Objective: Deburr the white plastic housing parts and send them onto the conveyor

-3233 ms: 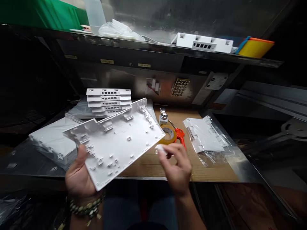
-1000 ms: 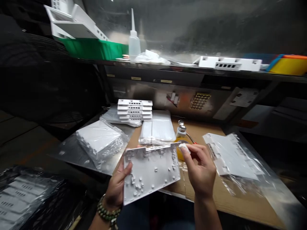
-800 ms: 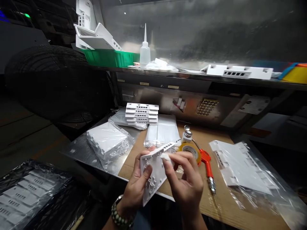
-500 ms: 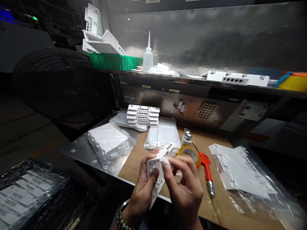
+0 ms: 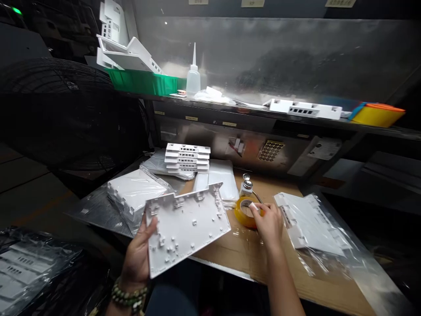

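My left hand (image 5: pixel 140 252) grips the left edge of a white plastic housing panel (image 5: pixel 187 232), thumb on its inner face. That face, with its small posts and clips, is turned toward me. Over a roll of yellow tape (image 5: pixel 241 216) is my right hand (image 5: pixel 269 224), its fingers pinching a small white wad (image 5: pixel 252 206), maybe cloth or tissue. Just behind the tape stands a small dispenser bottle (image 5: pixel 246 186) with a metal top. The red air gun is hidden by my right hand and forearm.
Stacked white housings (image 5: pixel 187 158) stand at the back. Bagged housings lie left (image 5: pixel 138 186) and right (image 5: pixel 309 221) on the bench. On the shelf are a green bin (image 5: pixel 141 82), a pointed squeeze bottle (image 5: pixel 193 81) and another housing (image 5: pixel 305 109). A large fan (image 5: pixel 72 118) stands left.
My hands have parted. The panel has swung left and opened out flat toward me in my left hand. My right hand has left its edge and moved right to the tape, carrying the white wad.
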Demonstrator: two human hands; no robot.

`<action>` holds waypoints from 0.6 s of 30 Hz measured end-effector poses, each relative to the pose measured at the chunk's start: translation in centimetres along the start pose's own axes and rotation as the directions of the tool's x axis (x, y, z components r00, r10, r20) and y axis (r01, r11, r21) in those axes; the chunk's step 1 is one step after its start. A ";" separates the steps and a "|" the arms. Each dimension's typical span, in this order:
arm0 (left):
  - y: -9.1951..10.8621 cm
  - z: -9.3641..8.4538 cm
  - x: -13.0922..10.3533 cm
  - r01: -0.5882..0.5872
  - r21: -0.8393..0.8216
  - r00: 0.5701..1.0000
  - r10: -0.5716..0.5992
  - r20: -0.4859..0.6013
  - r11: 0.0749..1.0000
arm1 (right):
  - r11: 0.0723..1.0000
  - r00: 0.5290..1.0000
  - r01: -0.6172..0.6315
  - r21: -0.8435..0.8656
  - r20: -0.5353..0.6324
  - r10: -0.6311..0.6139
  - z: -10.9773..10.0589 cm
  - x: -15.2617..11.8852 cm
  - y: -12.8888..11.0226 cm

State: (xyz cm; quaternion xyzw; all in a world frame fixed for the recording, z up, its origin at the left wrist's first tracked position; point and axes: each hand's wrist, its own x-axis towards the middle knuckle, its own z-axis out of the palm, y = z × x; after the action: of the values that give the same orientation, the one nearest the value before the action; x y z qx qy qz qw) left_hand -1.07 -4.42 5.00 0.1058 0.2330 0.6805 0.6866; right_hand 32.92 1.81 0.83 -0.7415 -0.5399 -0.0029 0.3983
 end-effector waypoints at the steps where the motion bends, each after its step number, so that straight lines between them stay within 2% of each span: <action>1: 0.7 -0.5 0.2 0.032 -0.036 0.999 -0.031 0.027 0.999 | 0.999 0.999 -0.018 -0.044 0.039 0.019 0.6 0.5 1.3; 4: 1.7 -1.6 0.4 0.150 -0.075 0.979 -0.138 0.152 0.986 | 0.993 0.992 -0.041 -0.109 0.112 0.054 1.5 1.0 3.7; 7: 1.9 -1.9 0.3 0.229 -0.046 0.953 -0.214 0.216 0.972 | 0.982 0.985 -0.101 -0.162 0.121 0.121 0.8 0.7 5.6; 9: 2.1 -1.9 0.1 0.246 -0.036 0.954 -0.235 0.184 0.969 | 0.963 0.970 -0.174 -0.204 0.132 0.203 0.1 0.6 7.4; 14: 2.7 -1.4 -0.2 0.240 -0.034 0.971 -0.240 -0.001 0.970 | 0.927 0.907 -0.270 -0.260 0.253 0.335 -0.4 1.4 11.6; 16: 3.0 -1.9 -0.1 0.197 -0.013 0.978 -0.198 -0.063 0.980 | 0.926 0.903 -0.294 -0.237 0.248 0.350 -0.6 1.8 12.2; 18: 3.3 -3.3 -0.3 0.127 0.062 0.986 -0.119 -0.115 0.990 | 0.949 0.929 -0.274 -0.156 0.210 0.303 -1.4 1.7 12.3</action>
State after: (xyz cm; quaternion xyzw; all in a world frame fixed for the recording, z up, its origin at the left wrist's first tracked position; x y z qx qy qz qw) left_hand -5.55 -5.10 3.73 0.0769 0.3000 0.6333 0.7093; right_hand 44.14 1.11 -4.70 -0.8314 -0.4663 0.1088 0.2820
